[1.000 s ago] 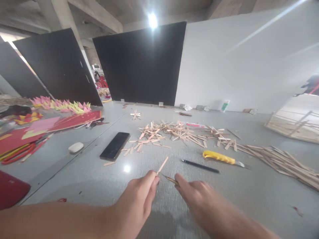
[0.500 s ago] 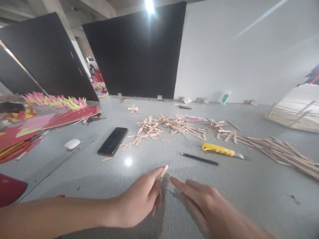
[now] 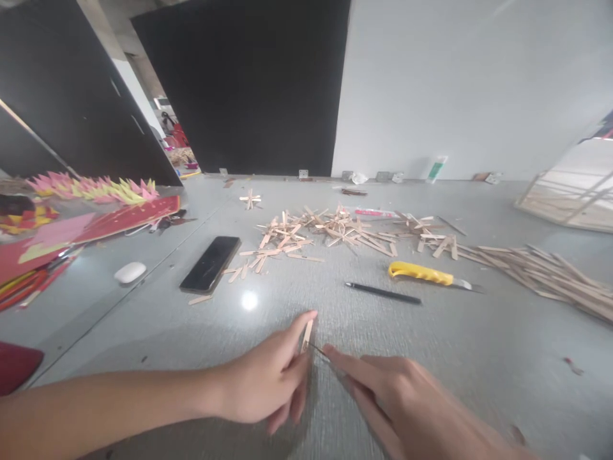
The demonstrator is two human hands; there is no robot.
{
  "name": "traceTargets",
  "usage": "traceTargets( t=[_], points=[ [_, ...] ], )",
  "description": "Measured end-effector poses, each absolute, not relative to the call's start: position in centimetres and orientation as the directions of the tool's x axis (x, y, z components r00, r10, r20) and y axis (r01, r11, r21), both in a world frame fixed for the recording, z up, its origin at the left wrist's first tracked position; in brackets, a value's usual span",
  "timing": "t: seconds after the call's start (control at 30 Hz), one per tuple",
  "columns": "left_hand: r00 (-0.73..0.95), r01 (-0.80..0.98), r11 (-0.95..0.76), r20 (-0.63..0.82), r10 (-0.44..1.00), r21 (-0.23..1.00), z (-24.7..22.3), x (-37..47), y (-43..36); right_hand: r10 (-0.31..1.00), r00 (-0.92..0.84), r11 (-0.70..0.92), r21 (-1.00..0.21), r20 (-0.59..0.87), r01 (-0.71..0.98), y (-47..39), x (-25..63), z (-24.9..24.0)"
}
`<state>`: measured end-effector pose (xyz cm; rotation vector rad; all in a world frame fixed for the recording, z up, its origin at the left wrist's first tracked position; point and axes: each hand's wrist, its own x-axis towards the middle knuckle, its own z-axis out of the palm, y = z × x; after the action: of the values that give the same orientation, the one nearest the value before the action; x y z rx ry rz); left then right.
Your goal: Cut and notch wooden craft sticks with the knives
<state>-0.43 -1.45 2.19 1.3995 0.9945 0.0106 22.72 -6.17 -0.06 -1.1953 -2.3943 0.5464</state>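
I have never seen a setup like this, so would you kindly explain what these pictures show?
There is no machine here: these are a person's two bare hands, seen by one camera worn on that person's head, looking forward and down. The left hand holds a short wooden stick. The right hand holds a thin tool, mostly hidden by the fingers, its tip at the stick. On the grey table beyond them lie a phone, a loose pile of wooden pieces, a black pen-like tool and a yellow-handled knife. Longer wooden strips lie at the right.
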Motion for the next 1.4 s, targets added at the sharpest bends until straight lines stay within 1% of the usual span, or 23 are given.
traceTargets(
  t=[0.07,0.13,0.27,0.37,0.47,0.53,0.63,0.7,0.8,0.9,0.97,1.03,1.1,1.13,1.2,1.27,1.3,1.37,1.4],
  points=[
    [0.594,0.523,0.287,-0.584,0.553,0.803,2.1,-0.4,-1.5,0.812,-0.571,0.549,-0.482,0.115,0.683,-6.0,22.9,-0.2],
    [0.592,0.496,0.311,-0.578,0.562,0.811,1.8,-0.4,-1.7,0.797,-0.597,0.569,-0.436,0.086,0.697,-6.0,23.3,-0.6],
    [0.618,0.458,0.306,-0.546,0.566,0.835,1.3,-0.7,-1.7,0.767,-0.629,0.628,-0.345,0.128,0.697,-6.1,24.0,-1.5],
    [0.594,0.475,0.289,-0.545,0.592,0.831,1.0,-0.6,-1.8,0.759,-0.637,0.645,-0.293,0.137,0.706,-6.2,24.3,-1.9],
    [0.561,0.508,0.234,-0.524,0.641,0.829,0.6,-0.5,-2.2,0.742,-0.659,0.665,-0.259,0.124,0.700,-6.4,24.4,-2.2],
    [0.552,0.512,0.192,-0.492,0.673,0.837,0.4,-0.4,-2.4,0.726,-0.671,0.686,-0.229,0.151,0.691,-6.6,24.3,-2.7],
    [0.538,0.510,0.174,-0.470,0.699,0.842,0.2,-0.4,-2.6,0.693,-0.685,0.717,-0.127,0.223,0.685,-7.0,24.2,-3.6],
    [0.541,0.507,0.180,-0.473,0.696,0.843,0.2,-0.4,-2.7,0.673,-0.704,0.732,-0.065,0.229,0.679,-7.4,24.2,-3.9],
    [0.554,0.490,0.182,-0.466,0.690,0.852,0.3,-0.4,-2.7,0.659,-0.727,0.742,-0.007,0.190,0.671,-7.7,24.1,-3.4],
    [0.562,0.479,0.195,-0.470,0.681,0.856,0.4,-0.3,-2.7,0.665,-0.735,0.739,0.028,0.132,0.673,-7.3,23.7,-1.3],
    [0.572,0.480,0.195,-0.474,0.669,0.855,0.5,-0.3,-2.7,0.674,-0.738,0.736,0.047,0.046,0.675,-6.5,23.1,0.7],
    [0.579,0.483,0.189,-0.474,0.664,0.855,0.6,-0.2,-2.6,0.665,-0.743,0.746,0.069,-0.076,0.662,-5.1,22.2,3.2],
    [0.583,0.483,0.187,-0.473,0.661,0.855,0.7,-0.2,-2.6,0.623,-0.763,0.780,0.065,-0.172,0.622,-3.3,21.4,5.6],
    [0.584,0.482,0.189,-0.475,0.658,0.856,0.7,-0.2,-2.6,0.597,-0.775,0.797,0.041,-0.208,0.603,-2.3,21.1,6.8],
    [0.589,0.479,0.190,-0.474,0.655,0.857,0.8,-0.1,-2.6,0.610,-0.756,0.765,-0.070,-0.237,0.640,-0.6,20.7,8.4],
    [0.591,0.477,0.189,-0.472,0.654,0.858,0.8,-0.1,-2.6,0.633,-0.735,0.721,-0.160,-0.242,0.674,0.2,20.8,8.9],
    [0.591,0.474,0.188,-0.469,0.657,0.860,0.8,0.0,-2.6,0.642,-0.732,0.714,-0.172,-0.229,0.679,0.1,20.9,8.6],
    [0.583,0.468,0.195,-0.467,0.665,0.862,0.7,0.0,-2.6,0.658,-0.727,0.712,-0.150,-0.196,0.686,-0.9,21.4,6.9],
    [0.577,0.464,0.201,-0.466,0.670,0.863,0.7,0.0,-2.6,0.686,-0.711,0.702,-0.116,-0.154,0.702,-1.9,21.6,5.6]
  ],
)
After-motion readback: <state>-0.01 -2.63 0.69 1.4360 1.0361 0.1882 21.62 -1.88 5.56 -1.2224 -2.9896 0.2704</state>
